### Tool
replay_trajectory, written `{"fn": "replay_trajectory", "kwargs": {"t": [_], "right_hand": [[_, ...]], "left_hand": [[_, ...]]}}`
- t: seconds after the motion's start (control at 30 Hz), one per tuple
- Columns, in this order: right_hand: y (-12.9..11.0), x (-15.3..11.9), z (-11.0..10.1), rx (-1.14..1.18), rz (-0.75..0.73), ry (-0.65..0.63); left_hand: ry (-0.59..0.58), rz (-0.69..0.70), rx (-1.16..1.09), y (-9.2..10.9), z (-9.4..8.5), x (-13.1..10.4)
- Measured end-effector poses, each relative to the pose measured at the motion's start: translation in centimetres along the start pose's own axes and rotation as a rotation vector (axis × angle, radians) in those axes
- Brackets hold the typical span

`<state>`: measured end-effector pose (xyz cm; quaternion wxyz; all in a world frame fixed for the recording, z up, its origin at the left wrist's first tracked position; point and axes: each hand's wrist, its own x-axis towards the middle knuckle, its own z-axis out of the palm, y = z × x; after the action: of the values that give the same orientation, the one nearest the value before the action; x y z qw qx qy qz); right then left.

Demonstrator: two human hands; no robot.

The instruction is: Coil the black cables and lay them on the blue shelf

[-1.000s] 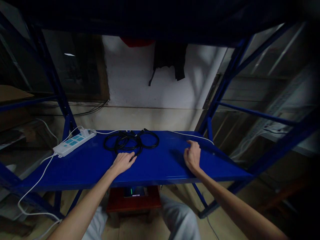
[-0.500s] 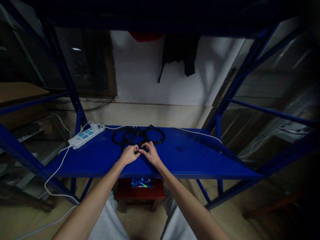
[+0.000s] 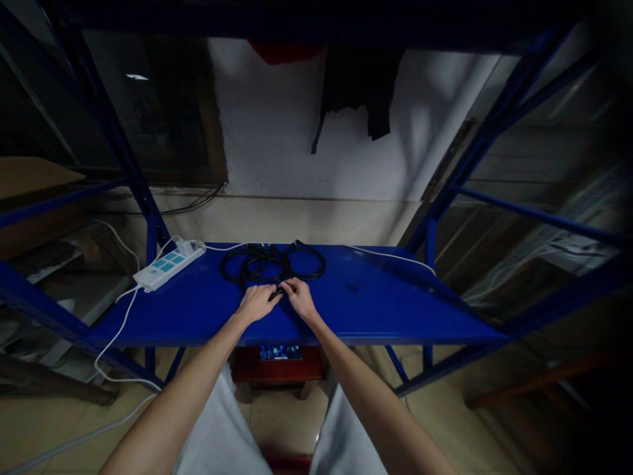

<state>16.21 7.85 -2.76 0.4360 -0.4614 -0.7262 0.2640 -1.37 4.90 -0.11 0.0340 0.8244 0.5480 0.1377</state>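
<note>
Close together near the front middle of a blue shelf (image 3: pixel 376 310), both my hands grip a short black piece of cable (image 3: pixel 275 294). My left hand (image 3: pixel 257 302) is closed on it with the thumb along its top. My right hand (image 3: pixel 299 297) pinches its other end, and the fingertips hide part of it. Just behind the hands lie coiled black cables (image 3: pixel 305 262) in several overlapping loops. Whether the held piece joins these loops is hidden by my fingers.
A white power strip (image 3: pixel 169 265) with blue sockets lies at the shelf's left, a plug in it. A thin white cord (image 3: pixel 390 256) runs along the back edge. Blue posts (image 3: pixel 430 241) frame both sides. Below, a lit screen (image 3: pixel 280 352) rests on a red stool (image 3: pixel 247 369).
The view has tilted down slightly. My fingers have shifted on the black cable, and more of it shows between my hands. The coils lie as before.
</note>
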Motion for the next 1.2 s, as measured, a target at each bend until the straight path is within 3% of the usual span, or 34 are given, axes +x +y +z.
{"fn": "replay_trajectory", "kwargs": {"t": [0.2,0.37,0.6,0.97,1.2], "right_hand": [[-0.7,-0.3,0.3,0.003,0.097,0.053],[-1.7,-0.3,0.4,-0.236,0.115,0.063],[-2.0,0.1,0.6,-0.505,0.131,-0.064],[-1.2,0.0,0.3,-0.391,0.174,-0.019],[-1.4,0.0,0.0,-0.376,0.22,-0.051]], "left_hand": [[-0.032,0.004,0.053,0.0,-0.2,0.2],[-0.076,-0.015,0.058,0.1,-0.5,0.3],[-0.095,-0.031,0.058,0.3,-0.5,0.5],[-0.028,-0.054,0.019,0.4,-0.1,0.4],[0.084,0.02,0.036,0.6,-0.1,0.1]]}}
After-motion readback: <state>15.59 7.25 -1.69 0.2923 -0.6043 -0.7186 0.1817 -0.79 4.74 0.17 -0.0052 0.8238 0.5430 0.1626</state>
